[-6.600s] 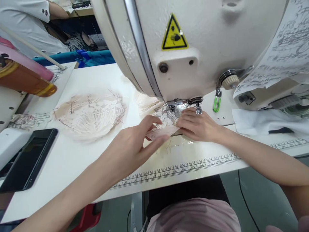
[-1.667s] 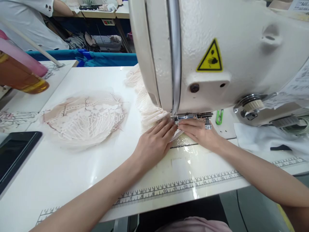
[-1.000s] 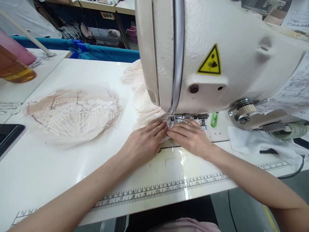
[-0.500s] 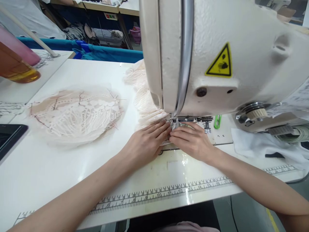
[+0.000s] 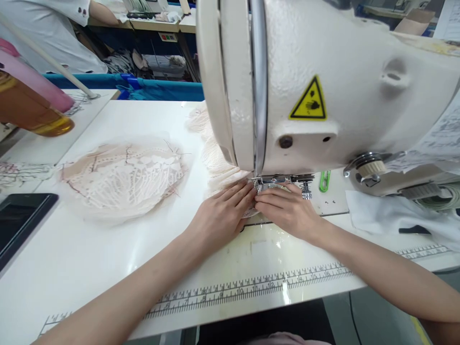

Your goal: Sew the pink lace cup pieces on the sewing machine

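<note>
Partly beneath the sewing machine (image 5: 345,96), pale lace (image 5: 218,168) lies on the table (image 5: 89,249).
The left hand (image 5: 220,211) presses it, fingers flat, unclenched; whether the right hand (image 5: 287,211) pinches it, I cannot tell. Likely light, soft and snag-prone, it wants guiding near its edge.

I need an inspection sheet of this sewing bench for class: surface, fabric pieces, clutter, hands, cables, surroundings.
Surface: white table, ruler printed along its front edge.
Fabric pieces: lace fabric at the sewing machine; another lace piece at left.
Clutter: phone, amber bottle, green tool, white cloth.
Hands: left hand flat, right hand curled, both on the lace fabric.
Cables: one dark cable below the table.
Surroundings: another person's white sleeve; blue cloth behind.
</note>
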Motion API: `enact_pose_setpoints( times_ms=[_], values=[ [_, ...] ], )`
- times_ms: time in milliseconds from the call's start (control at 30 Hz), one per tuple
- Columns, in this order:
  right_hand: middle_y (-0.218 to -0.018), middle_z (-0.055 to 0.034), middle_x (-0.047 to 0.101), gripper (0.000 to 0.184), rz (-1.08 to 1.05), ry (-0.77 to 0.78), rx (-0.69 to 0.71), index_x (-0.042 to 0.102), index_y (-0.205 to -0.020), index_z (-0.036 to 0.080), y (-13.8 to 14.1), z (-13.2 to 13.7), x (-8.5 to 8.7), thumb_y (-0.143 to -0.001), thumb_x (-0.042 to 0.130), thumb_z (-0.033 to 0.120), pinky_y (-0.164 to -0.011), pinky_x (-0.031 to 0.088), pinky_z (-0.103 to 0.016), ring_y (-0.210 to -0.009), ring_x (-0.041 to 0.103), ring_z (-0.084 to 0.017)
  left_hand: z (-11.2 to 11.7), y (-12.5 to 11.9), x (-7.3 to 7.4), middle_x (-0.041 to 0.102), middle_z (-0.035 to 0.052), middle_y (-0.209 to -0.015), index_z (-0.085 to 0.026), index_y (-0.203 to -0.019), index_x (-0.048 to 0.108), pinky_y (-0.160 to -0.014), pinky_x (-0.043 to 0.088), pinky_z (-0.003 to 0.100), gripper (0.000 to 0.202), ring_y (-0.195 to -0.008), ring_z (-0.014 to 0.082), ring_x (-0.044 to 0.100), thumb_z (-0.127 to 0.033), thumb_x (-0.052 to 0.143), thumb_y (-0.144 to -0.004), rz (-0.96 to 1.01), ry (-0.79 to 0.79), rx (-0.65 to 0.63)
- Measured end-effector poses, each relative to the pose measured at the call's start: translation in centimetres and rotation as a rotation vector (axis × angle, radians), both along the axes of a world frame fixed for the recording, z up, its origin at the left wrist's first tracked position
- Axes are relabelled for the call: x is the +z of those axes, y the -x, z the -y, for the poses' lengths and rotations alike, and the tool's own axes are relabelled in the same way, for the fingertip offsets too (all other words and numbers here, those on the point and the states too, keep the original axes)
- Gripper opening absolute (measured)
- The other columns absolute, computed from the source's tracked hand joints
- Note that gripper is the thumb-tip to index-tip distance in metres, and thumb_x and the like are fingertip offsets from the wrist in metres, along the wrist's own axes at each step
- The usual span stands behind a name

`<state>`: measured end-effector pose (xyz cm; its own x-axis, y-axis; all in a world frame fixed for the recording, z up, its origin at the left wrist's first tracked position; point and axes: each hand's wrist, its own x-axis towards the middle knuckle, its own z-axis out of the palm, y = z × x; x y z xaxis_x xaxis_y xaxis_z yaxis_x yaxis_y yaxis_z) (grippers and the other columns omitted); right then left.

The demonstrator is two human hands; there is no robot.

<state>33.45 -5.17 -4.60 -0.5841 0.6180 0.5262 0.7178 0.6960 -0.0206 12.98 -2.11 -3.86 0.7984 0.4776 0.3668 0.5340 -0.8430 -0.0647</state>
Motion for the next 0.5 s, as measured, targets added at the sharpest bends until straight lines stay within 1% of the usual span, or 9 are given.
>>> enact_pose_setpoints(
  times_ms=[100,167,300,500],
  values=[
    [-0.1,0.004,0.071,0.023,0.007,0.012,-0.015,0.063,-0.09,0.019,-0.06,-0.01,0.09,-0.086,0.049,0.002,-0.084,0.043,-0.03,-0.092,0.062,-0.01,0.21,-0.18,-0.13,0.059,0.0148,-0.128,-0.003,-0.123,0.058,-0.098,0.052,0.041,0.039,-0.118,0.0276,0.058,-0.02,0.043,-0.09,-0.01,-0.015,0.018],
    [-0.099,0.0044,0.071,0.025,0.019,0.023,-0.021,0.062,-0.09,0.02,-0.12,-0.04,0.15,-0.087,0.047,0.001,-0.084,0.042,-0.03,-0.09,0.062,-0.01,0.36,-0.3,-0.15,0.059,0.0144,-0.128,-0.004,-0.123,0.058,-0.097,0.052,0.041,0.039,-0.117,0.0275,0.058,-0.02,0.043,-0.091,-0.015,-0.022,0.03],
    [-0.1,0.0037,0.07,0.029,0.04,0.056,-0.018,0.063,-0.091,0.021,-0.26,-0.18,0.21,-0.087,0.044,-0.001,-0.082,0.042,-0.027,-0.092,0.06,-0.009,0.56,-0.57,-0.05,0.06,0.0133,-0.127,-0.005,-0.123,0.058,-0.093,0.055,0.04,0.039,-0.116,0.0275,0.059,-0.021,0.043,-0.092,-0.005,-0.047,0.055],
    [-0.1,0.0019,0.069,0.031,0.039,0.081,-0.011,0.065,-0.092,0.023,-0.64,-0.47,0.11,-0.087,0.044,0.0,-0.082,0.042,-0.029,-0.095,0.059,-0.011,0.72,-0.87,0.13,0.062,0.0133,-0.124,-0.004,-0.122,0.059,-0.094,0.054,0.039,0.038,-0.114,0.0271,0.06,-0.02,0.044,-0.091,0.002,-0.078,0.071]
  ],
)
